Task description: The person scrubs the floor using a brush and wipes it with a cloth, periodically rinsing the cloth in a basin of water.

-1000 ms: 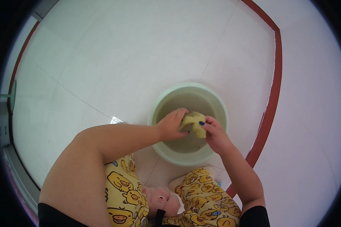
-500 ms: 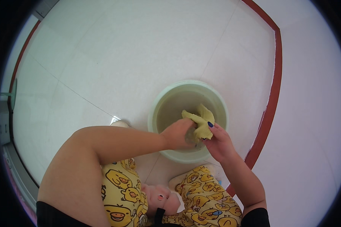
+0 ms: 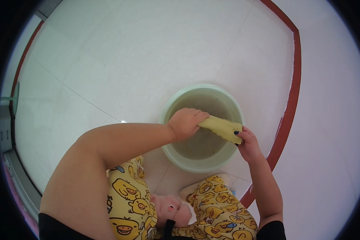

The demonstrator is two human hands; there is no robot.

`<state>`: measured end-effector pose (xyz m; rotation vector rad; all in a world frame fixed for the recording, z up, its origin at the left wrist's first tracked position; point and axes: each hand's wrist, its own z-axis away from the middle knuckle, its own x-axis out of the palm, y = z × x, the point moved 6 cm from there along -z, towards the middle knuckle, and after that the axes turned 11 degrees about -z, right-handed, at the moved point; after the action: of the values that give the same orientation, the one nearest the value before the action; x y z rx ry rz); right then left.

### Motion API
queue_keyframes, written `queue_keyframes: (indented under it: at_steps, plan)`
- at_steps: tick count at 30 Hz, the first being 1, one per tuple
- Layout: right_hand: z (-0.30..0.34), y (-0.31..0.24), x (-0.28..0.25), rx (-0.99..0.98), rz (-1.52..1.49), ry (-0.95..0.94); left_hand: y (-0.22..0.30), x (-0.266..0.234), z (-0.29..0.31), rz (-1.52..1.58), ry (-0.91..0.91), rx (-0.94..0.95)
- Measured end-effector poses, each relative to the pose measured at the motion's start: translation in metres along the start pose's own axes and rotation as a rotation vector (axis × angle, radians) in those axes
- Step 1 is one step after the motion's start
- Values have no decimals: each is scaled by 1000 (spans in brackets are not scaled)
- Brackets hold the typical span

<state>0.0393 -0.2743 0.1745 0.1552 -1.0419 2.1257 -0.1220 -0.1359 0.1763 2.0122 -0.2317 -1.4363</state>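
Stretched between my two hands is a yellow cloth [image 3: 221, 128], held above a pale green basin [image 3: 174, 154] of murky water. My left hand [image 3: 187, 123] grips the cloth's left end over the middle of the basin, fingers wrapped round it. At the other end, near the basin's right rim, my right hand [image 3: 247, 143] pinches the cloth, with a dark blue thumbnail showing on top. A few dark specks float in the water [image 3: 200, 146].
The basin stands on pale floor tiles [image 3: 108, 80] between my feet. A dark red skirting strip [image 3: 293, 88] runs along the white wall [image 3: 332, 120] on the right. My knees in yellow patterned trousers [image 3: 128, 196] and a pink plush thing [image 3: 174, 210] are at the lower edge.
Both hands have moved apart and up from the water, the right one outward to the right. The cloth, bunched before, is now pulled out into a long strip between them.
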Motion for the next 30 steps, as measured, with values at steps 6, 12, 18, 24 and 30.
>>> queue_keyframes:
  at_steps: [6, 12, 18, 24, 30]
  plan:
    - [-29, 53, -33, 133, 200, 98, -12, 37, 20, -279, -322, 225]
    - [-53, 125, -43, 234, 573, 134, -21, 66, 51, -452, -733, 370]
    - [-58, 142, -19, 147, 1011, 120, -33, 79, 70, -518, -888, 346]
    - [-53, 155, -40, 249, 972, 127, -26, 95, 67, -494, -1107, 257]
    - [-38, 120, -33, 112, 883, -46, -16, 87, 44, -159, -1011, 64]
